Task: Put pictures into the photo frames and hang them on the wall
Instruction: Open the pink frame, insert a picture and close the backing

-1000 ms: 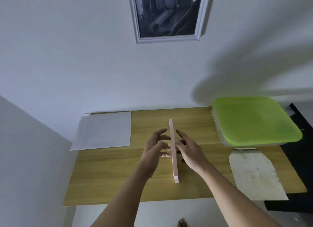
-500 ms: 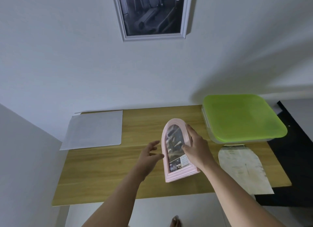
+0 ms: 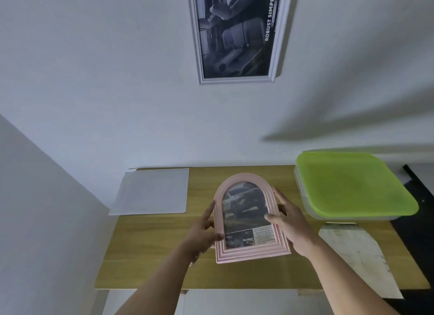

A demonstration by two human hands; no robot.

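**Seven kinds, nine things**

Two photo frames: one pink arched frame, one white rectangular frame. Two hands: left hand, right hand. One white paper sheet, one arch-shaped paper, one green-lidded container, one bench.
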